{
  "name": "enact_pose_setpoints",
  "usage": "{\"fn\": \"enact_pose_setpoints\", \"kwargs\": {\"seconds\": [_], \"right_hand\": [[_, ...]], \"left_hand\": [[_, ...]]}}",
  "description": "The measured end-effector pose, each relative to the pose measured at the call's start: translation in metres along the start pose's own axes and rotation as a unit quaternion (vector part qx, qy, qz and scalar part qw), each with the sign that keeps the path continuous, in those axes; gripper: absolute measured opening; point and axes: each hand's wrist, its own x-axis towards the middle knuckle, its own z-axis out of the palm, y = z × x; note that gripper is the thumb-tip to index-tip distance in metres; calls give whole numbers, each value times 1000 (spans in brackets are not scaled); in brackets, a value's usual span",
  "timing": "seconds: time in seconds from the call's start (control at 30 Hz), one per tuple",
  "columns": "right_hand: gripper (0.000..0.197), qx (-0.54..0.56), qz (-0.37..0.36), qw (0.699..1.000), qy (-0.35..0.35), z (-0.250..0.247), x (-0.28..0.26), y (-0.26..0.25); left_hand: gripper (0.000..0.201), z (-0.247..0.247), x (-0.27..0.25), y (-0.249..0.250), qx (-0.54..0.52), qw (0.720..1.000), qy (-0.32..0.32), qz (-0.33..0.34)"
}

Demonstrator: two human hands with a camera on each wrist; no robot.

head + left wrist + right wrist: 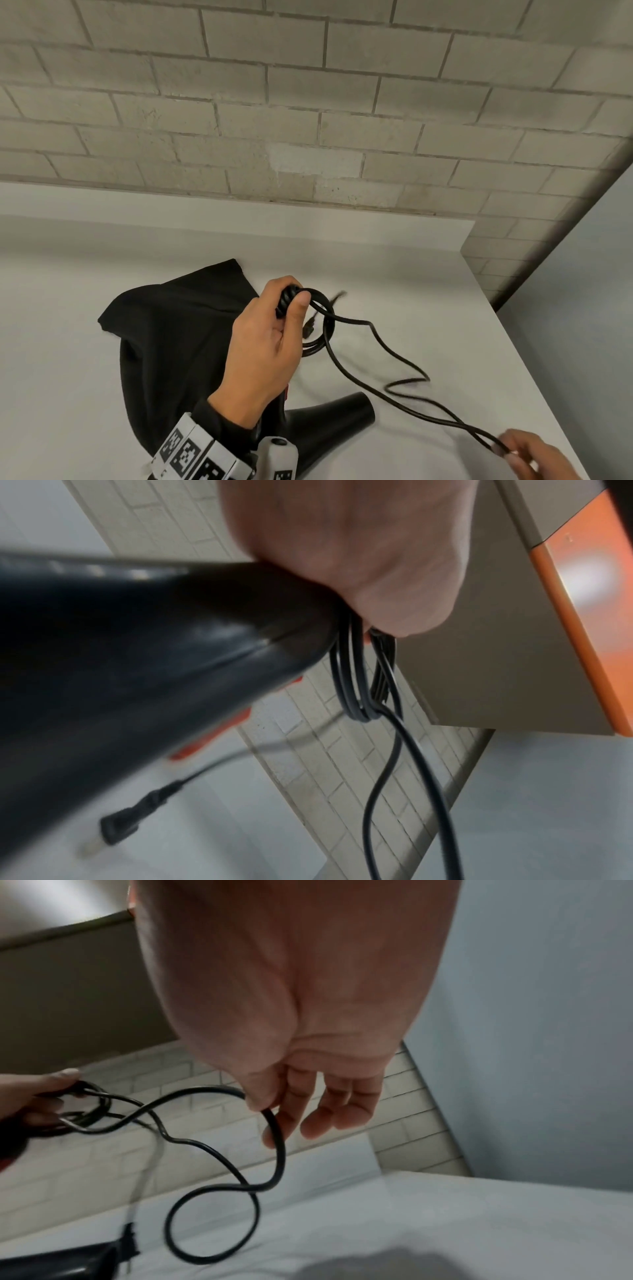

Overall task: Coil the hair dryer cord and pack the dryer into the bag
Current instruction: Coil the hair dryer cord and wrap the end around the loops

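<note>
Head view high, facing down; wrist views close; all share cord [373, 335]

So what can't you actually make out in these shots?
- Hair dryer body: head view, hidden behind the left hand and wrist camera.
- Plug: left wrist view, motion-blurred.
- Right hand: head view, blurred, cut off by the bottom edge.
- Bag opening: not visible.

The white table [428, 274] lies bare toward the brick wall [308, 102]; nearer, the black bag [171, 325] and slack cord [394, 356] block passage
</note>
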Motion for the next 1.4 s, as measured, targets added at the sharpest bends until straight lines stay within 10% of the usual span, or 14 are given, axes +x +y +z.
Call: {"fn": "enact_pose_setpoints", "kwargs": {"seconds": [0.2,0.4,0.67,0.97,1.13,1.27,1.4], "right_hand": [[80,62,89,994,5,-17,-2,-13],[13,222,-57,973,16,11,12,-134],[15,294,-54,937,-180,67,33,-214],[18,179,-156,940,-245,42,23,-144],[48,207,-53,930,-300,21,15,-68],[12,287,-3,922,-258,16,13,-22],[34,276,38,936,-214,6,1,-19]], "left_hand": [[23,3,0,2,0,1000,-11,3],[24,4,-2,3,10,1000,-24,14],[21,1,-5,4,3,1000,-19,13],[25,0,-3,-1,17,1000,-10,0],[23,-3,0,-1,9,1000,2,-5],[24,-1,-1,0,7,1000,-1,-8],[21,-4,1,-3,6,1000,6,-10]]}}
